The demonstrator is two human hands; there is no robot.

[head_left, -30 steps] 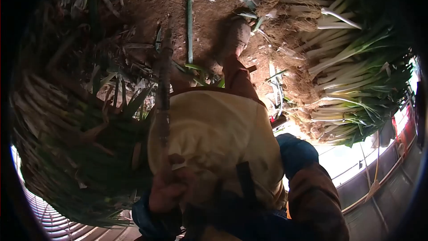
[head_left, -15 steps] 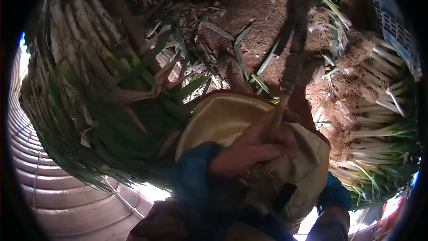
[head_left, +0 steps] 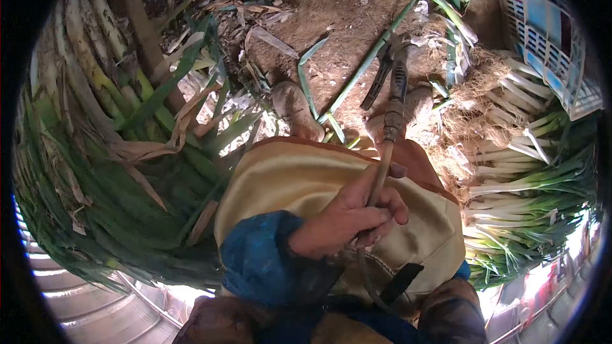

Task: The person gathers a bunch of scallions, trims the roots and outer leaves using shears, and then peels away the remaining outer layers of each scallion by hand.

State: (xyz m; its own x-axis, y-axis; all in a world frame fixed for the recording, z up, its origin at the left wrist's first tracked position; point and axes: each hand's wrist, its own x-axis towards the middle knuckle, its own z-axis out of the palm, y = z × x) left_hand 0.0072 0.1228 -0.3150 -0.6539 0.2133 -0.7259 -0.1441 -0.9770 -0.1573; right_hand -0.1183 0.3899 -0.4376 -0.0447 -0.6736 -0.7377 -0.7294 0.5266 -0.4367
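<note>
My left hand (head_left: 350, 210), coming out of a blue sleeve, is closed round a thin hose (head_left: 385, 169) over my lap. At the hose's upper end, a trigger gun (head_left: 396, 86) with a dark lever points away from me above the ground. Below the hand, the hose loops down across a shiny tan apron (head_left: 280, 172) over my knees. Of my right arm, only a bit of blue sleeve (head_left: 463, 271) and the upper part show at the lower right; the right hand is out of sight.
Long, soil-marked green onions (head_left: 95, 89) are heaped on the left. Cleaner green onions (head_left: 510, 188) with roots lie in a pile on the right. A blue-and-white plastic crate (head_left: 542, 32) stands at the upper right. Loose leaves (head_left: 312, 70) litter the dirt floor (head_left: 344, 19).
The view has shifted, so the heaps and apron sit further left, and the picture is sharper and brighter. My left hand keeps its grip on the hose.
</note>
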